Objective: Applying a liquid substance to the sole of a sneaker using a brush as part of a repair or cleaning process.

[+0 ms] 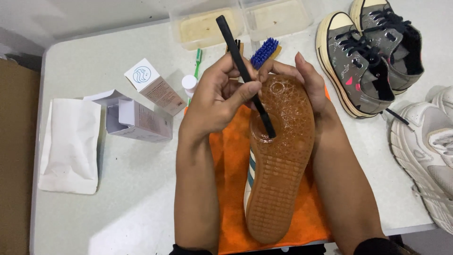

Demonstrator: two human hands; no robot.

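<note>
The left hand [214, 101] has its grip pinched around a black stick tool [245, 75], whose tip meets the gum sole of a sneaker [281, 160] just below. Beside that grip, the right hand [311, 85] clasps the shoe's toe over an orange cloth [231, 156] on the surface [132, 189].
</note>
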